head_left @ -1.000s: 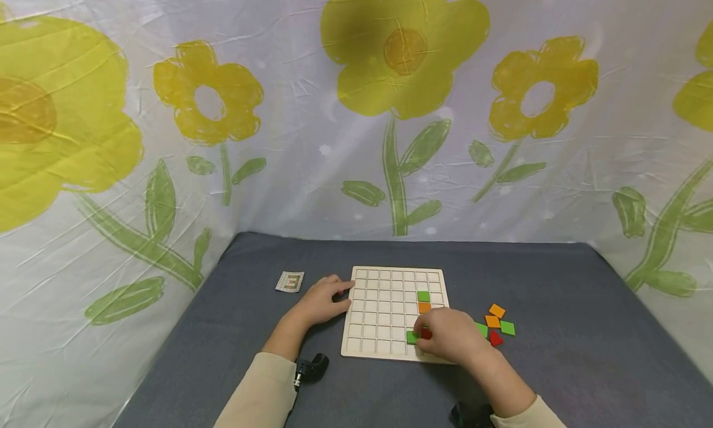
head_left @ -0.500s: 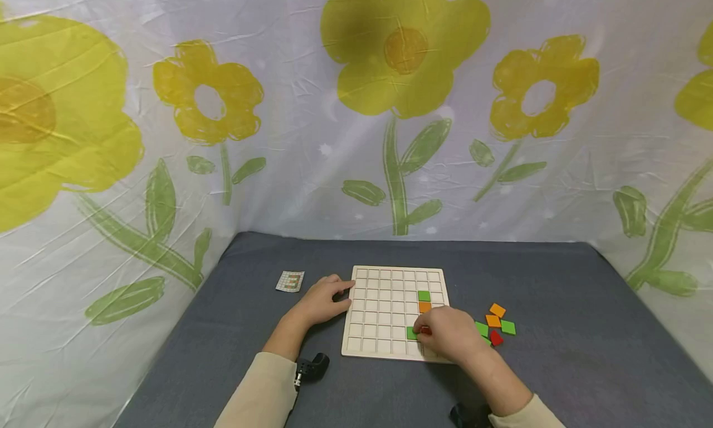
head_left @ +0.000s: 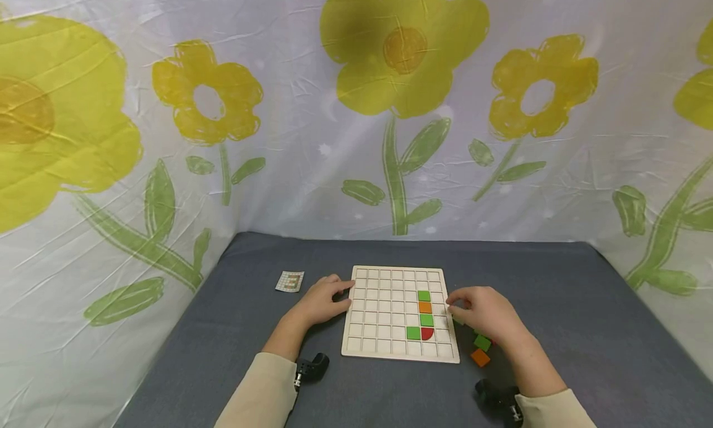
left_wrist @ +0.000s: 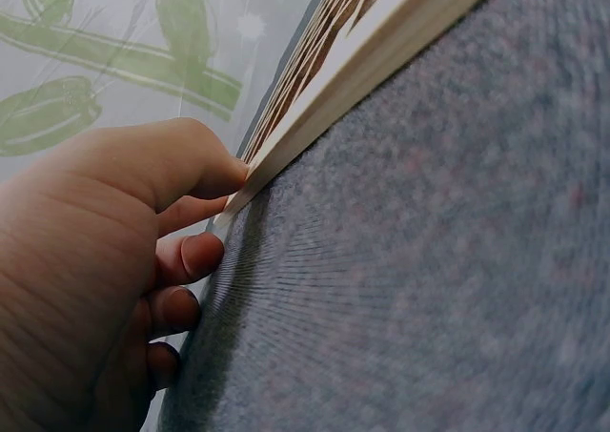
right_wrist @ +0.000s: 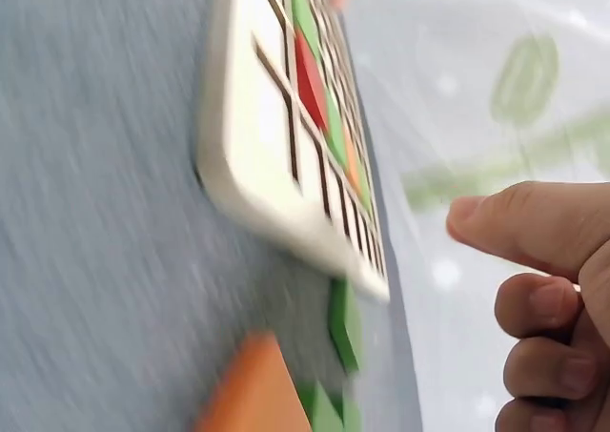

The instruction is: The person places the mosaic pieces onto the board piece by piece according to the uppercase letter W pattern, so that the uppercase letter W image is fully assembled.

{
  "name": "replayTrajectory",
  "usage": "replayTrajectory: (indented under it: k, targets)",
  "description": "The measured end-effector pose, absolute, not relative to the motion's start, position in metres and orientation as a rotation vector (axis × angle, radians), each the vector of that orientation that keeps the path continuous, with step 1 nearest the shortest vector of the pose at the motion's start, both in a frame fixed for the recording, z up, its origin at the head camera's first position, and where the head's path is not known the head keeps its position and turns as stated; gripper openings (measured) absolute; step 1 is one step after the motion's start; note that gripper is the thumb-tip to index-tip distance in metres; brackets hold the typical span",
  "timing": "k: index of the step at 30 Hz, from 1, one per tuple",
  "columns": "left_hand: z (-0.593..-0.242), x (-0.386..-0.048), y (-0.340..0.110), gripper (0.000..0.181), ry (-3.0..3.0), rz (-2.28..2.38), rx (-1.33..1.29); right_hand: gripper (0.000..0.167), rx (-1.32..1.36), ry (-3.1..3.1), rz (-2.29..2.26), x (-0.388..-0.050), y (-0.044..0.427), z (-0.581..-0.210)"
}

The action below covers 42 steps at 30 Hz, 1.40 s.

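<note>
A pale wooden grid board (head_left: 401, 357) lies on the dark cloth. Three green tiles, one orange tile (head_left: 425, 307) and a red round-cornered tile (head_left: 427, 334) sit in its cells at right. My left hand (head_left: 321, 301) touches the board's left edge with thumb and index finger; in the left wrist view the thumb (left_wrist: 205, 165) meets the wooden side. Just off the board's right edge hovers my right hand (head_left: 487, 310), nothing seen between its fingers. The right wrist view shows one digit extended and the other fingers loosely bent.
Loose tiles lie right of the board, partly hidden by the right hand: an orange one (head_left: 480, 357), a green one (head_left: 482, 342), and others. A small printed card (head_left: 290, 281) with a coloured grid pattern lies beyond the left hand. Flowered fabric (head_left: 312, 168) hangs behind.
My right hand has left the red tile and moved right, off the board, over the loose tiles. The red tile and the green tile above it now show fully. The left hand stays put.
</note>
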<state>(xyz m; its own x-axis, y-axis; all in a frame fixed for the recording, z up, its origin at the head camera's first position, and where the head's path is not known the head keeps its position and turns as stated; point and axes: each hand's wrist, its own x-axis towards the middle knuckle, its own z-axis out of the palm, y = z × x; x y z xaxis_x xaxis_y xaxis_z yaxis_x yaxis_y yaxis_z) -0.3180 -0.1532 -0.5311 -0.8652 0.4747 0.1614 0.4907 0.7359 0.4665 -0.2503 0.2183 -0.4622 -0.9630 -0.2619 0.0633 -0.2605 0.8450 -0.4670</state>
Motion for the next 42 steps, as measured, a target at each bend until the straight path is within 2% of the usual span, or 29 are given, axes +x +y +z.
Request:
replayTrajectory:
  k: [14, 24, 42]
  targets:
    - [-0.533, -0.318, -0.154, 0.048, -2.891, -0.803, -0.814, 0.028, -0.157, 3.019, -0.862, -0.261, 0.291, -0.470]
    - [-0.531, -0.318, -0.153, 0.049, -2.906, -0.809, -0.801, 0.039, -0.148, 2.828, -0.938, -0.268, 0.319, -0.491]
    - [-0.530, -0.317, -0.153, 0.049, -2.914, -0.803, -0.799, 0.031, -0.151, 2.873, -0.955, -0.266, 0.326, -0.492]
